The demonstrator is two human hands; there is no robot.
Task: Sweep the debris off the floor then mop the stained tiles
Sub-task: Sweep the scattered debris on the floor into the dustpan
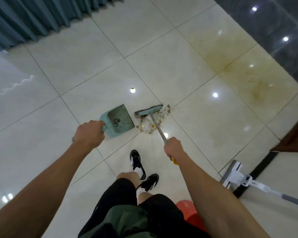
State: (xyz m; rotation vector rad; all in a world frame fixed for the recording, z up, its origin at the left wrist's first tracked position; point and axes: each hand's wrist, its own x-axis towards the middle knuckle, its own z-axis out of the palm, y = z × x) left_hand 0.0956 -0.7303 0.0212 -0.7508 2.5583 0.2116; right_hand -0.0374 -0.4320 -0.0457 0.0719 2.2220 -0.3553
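Beside the debris (150, 122), left hand (89, 133) grips dustpan (120, 118) (mouth rightward), right hand (174, 146) fingers clamp broom (149, 110).

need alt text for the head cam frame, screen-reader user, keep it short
A person's right hand grips a broom beside a debris pile on pale floor tiles, while the left hand holds a teal dustpan next to it. A yellowish stain lies beyond; a white mop rests at right.
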